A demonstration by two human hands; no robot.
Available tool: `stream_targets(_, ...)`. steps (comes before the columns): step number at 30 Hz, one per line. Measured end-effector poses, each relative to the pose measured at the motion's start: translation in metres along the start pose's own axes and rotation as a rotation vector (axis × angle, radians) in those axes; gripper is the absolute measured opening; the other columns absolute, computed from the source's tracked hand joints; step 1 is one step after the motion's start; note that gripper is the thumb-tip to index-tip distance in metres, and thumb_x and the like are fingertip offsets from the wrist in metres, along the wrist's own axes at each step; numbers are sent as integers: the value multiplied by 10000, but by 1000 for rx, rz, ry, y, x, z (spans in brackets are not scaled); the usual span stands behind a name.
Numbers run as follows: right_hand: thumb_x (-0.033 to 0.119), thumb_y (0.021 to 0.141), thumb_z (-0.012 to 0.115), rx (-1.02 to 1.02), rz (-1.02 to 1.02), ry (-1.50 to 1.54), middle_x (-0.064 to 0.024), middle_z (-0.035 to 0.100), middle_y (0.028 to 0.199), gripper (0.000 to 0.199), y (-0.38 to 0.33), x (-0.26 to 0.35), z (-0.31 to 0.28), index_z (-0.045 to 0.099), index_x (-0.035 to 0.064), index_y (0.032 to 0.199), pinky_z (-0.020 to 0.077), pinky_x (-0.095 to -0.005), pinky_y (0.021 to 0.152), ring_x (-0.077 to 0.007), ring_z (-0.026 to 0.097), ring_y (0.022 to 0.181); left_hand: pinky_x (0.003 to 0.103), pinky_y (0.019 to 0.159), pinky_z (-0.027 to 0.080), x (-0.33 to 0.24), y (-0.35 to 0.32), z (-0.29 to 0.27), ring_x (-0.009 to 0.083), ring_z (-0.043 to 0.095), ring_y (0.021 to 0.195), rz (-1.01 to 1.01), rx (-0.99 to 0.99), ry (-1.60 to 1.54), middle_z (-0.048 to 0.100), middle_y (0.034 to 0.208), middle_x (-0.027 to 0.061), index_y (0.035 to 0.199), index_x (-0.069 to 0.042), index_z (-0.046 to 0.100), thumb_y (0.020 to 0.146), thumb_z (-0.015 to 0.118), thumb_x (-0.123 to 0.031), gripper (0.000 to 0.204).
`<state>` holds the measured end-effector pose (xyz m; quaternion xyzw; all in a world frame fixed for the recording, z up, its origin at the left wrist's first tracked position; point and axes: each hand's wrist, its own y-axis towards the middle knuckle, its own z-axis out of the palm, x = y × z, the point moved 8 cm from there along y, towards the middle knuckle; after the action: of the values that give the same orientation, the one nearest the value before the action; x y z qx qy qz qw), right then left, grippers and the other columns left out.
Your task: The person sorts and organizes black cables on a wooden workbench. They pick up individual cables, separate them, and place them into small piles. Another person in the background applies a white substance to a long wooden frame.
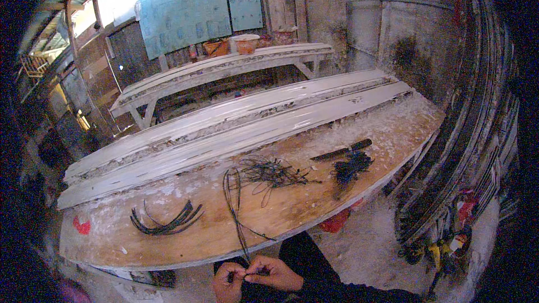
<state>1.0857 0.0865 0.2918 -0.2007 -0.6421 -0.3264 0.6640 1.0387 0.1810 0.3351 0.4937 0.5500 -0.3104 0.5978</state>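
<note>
At the near edge of the work table, my left hand point(228, 283) and my right hand point(276, 274) meet, fingertips pinched together. Between them is the end of a long, thin dark strip point(238, 224), which loops up over the tabletop. Exactly how the fingers grip it is too small to see. Beyond the hands lies a loose tangle of thin dark strands point(272, 173). Left of it rests a curved bundle of thicker black strips point(168, 225). To the right are a dark knife-like tool point(341, 150) and a heap of short black pieces point(352, 167).
Two long white moulded lengths point(236, 141) lie along the far side of the wooden table point(314, 202). A red scrap point(82, 225) is at its left. Behind stands a white bench point(224, 66) with orange buckets point(246, 44). Long dark lengths point(455, 134) lean at right, near a yellow tool point(435, 252).
</note>
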Motion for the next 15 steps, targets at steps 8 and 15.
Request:
stream_targets(8,121,753,639,34,92,195,-24,563,723,107,-1,4,4,596,29,785,434,-224,635,-90,535,678,228,636,396,21,-7,-3,118,474,685,8,0,-47,491,796,37,801,-30,494,829,525,-100,82)
stream_targets(15,116,791,593,84,150,131,-51,597,831,150,2,-6,7,580,8,894,453,-231,692,-107,567,745,216,565,400,17,-6,-9,102,470,608,-3,-51,-14,480,777,30,807,-34,488,837,524,-122,100)
